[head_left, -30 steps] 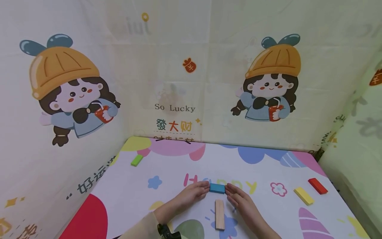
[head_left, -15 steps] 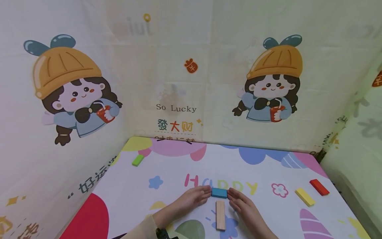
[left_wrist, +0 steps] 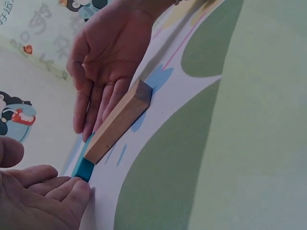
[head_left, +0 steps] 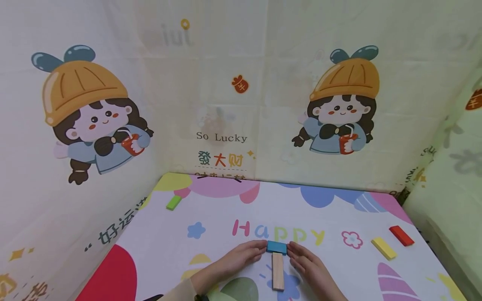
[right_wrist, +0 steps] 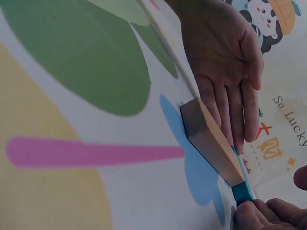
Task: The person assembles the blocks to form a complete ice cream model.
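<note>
A blue block (head_left: 276,247) lies crosswise between my two hands in the head view. The extended fingertips of my left hand (head_left: 242,257) touch its left end, and those of my right hand (head_left: 312,267) touch its right end. Against the middle of its near side stands the far end of a plain wooden block (head_left: 278,271), so the pair makes a T. Both wrist views show that contact, with the blue block (left_wrist: 83,168) partly hidden behind the wooden block (right_wrist: 216,143). Fingers on both hands are straight, and the palms face each other.
To the right lie a yellow block (head_left: 384,248) and a red block (head_left: 401,235). A green block (head_left: 173,202) rests at the far left of the printed tabletop (head_left: 241,209). Printed cloth walls (head_left: 271,167) rise behind and at both sides.
Both hands have slid the blue block nearer to me. The gap between it and the wooden block has closed, while the wooden block has stayed about where it was.
</note>
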`<state>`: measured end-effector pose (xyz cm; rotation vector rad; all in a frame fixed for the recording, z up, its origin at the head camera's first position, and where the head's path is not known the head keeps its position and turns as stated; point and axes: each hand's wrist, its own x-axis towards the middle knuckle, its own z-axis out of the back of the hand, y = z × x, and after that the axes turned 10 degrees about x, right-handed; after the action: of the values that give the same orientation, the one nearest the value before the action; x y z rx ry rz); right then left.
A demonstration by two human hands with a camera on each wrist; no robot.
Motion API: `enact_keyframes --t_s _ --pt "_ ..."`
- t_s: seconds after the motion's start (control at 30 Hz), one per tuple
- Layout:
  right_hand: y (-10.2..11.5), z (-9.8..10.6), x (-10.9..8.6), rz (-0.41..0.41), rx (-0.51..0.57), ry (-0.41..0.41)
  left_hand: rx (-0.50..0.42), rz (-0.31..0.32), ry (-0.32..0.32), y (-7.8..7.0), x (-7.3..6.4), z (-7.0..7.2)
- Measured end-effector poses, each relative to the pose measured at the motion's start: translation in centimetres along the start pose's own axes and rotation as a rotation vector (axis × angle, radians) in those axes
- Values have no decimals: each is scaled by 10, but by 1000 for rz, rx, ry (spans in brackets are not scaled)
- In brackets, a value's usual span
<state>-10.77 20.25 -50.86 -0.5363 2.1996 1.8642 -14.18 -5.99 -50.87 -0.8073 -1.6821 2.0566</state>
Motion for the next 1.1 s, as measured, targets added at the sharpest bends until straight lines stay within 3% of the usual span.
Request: enact_keyframes --t_s 0.33,0.47,0.53,0.67,0.77,0.87,0.97,1.1 --pt "-4 -1 -4 28 44 3 71 -32 55 -1 -5 0" --pt "-4 -2 -4 19 43 -4 183 -21 36 -4 -6 -3" --pt "-4 -2 -4 19 37 -5 307 -40 22 -5 -7 -5" --pt "-5 0 -6 46 0 -4 691 -127 43 -6 -8 -12" --pt "-6 5 -8 91 -27 -21 1014 -277 75 -6 -8 -18" --pt "-7 11 -10 159 -107 -87 1241 -446 63 -5 -6 -24" --pt "-6 19 -13 205 -244 -170 1361 -537 23 -3 -4 -28" --pt "-3 34 -18 257 -483 -253 1417 -564 -13 0 -1 -30"
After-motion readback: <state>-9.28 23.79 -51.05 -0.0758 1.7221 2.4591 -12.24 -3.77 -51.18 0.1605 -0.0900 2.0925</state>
